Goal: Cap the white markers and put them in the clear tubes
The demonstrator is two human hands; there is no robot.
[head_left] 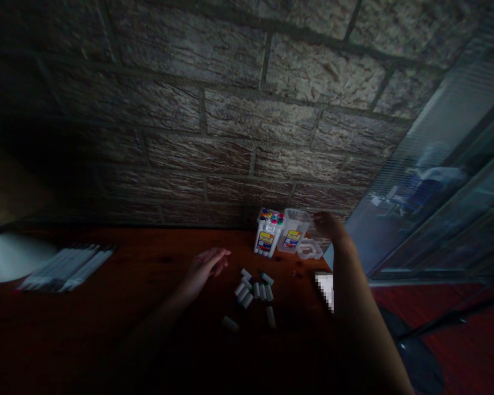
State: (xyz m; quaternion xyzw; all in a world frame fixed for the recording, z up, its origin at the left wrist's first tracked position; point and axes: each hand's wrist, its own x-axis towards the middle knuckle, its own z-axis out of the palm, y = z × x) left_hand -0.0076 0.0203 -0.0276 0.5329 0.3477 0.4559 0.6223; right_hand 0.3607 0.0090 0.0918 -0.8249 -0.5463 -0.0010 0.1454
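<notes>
My left hand (212,261) hovers over the wooden table with its fingers loosely bent and somewhat apart; nothing shows in it. Just to its right lie several short white marker caps (256,291), loosely grouped. My right hand (328,225) is raised beside the clear plastic container (294,229), dark and smeared, so its grip is hard to make out. Left of that container stands a second one packed with markers (267,236), their coloured ends facing up. A clear plastic lid (309,249) rests on the table below my right hand.
On the left of the wooden table (148,274), a row of white markers (72,266) lies side by side near a blurred white object (14,258). A stone-block wall (230,148) rises behind. A pixelated white item (325,288) sits at the right edge, beyond which is red floor.
</notes>
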